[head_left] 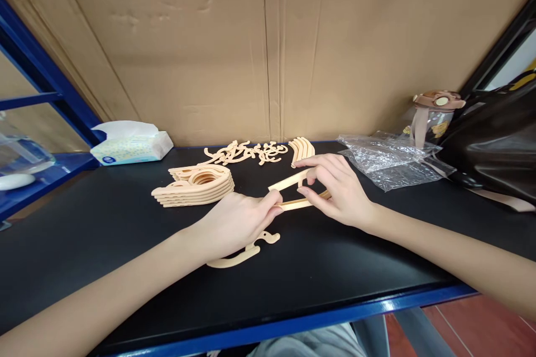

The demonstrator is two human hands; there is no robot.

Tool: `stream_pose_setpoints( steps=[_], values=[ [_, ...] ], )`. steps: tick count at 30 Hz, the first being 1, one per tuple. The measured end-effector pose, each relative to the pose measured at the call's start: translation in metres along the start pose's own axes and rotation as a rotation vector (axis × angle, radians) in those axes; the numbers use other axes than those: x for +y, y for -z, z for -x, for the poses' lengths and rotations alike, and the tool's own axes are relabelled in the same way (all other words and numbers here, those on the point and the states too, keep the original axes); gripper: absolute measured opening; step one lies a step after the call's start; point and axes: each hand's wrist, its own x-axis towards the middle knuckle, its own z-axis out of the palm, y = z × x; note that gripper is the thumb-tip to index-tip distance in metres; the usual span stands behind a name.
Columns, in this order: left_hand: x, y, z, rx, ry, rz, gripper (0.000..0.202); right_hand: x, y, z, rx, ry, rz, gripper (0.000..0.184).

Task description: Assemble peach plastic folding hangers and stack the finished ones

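My left hand is closed, its thumb and index finger pinching the near end of a beige plastic hanger piece. My right hand is curled around the other end of that piece, with the thumb and fingers gripping it above the table. A second flat beige strip runs between the hands, partly behind the right fingers; whether it joins the first cannot be told. Below my left hand a hook-shaped hanger part with a curved arm lies on the table, partly covered by the hand.
Left of my hands sits a stack of beige hanger pieces. Behind lie a heap of small hooks and a row of curved arms. A tissue pack, clear plastic bag, bottle and black bag stand around the black table.
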Motion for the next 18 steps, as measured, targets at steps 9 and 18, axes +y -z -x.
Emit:
stream_pose_setpoints(
  steps=[9, 18],
  values=[
    [-0.0029, 0.0, 0.0023, 0.025, -0.068, -0.01, 0.016, 0.0073, -0.0045, -0.0003, -0.077, -0.098, 0.049, 0.02],
    [-0.004, 0.0045, -0.0011, 0.1, -0.214, -0.134, 0.011, 0.0112, -0.0097, 0.0017, -0.105, -0.248, -0.03, 0.014]
  ],
)
